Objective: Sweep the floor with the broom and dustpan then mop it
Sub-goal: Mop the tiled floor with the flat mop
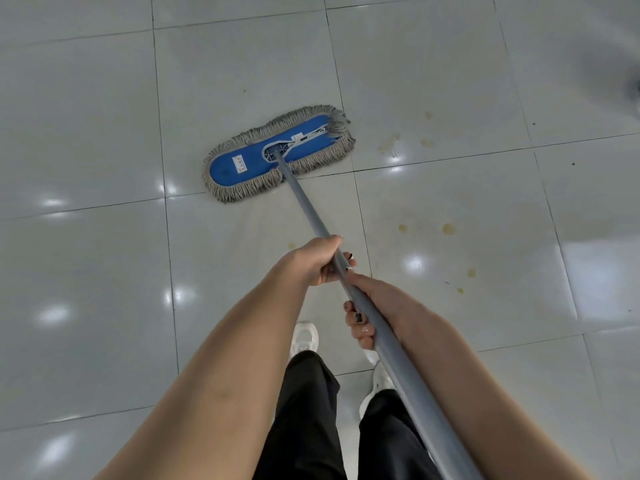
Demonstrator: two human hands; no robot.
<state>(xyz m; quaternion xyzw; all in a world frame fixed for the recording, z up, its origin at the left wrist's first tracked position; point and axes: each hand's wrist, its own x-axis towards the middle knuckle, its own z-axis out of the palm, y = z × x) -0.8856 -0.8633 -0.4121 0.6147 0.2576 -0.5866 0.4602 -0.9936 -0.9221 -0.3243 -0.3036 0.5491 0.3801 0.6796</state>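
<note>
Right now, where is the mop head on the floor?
In the head view, the mop head lies flat on the tiled floor, ahead and slightly left of centre, with yellowish stains to its right.

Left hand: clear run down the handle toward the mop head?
Likely yes. The left hand grips the handle ahead of the right hand, and the handle is bare from there to the mop head.

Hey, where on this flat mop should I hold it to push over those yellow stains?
Wrap the grey handle mid-shaft: left hand ahead from the left, right hand behind from the right. It is round and slants back from the mop head, so staggered hands likely steer best.
</note>
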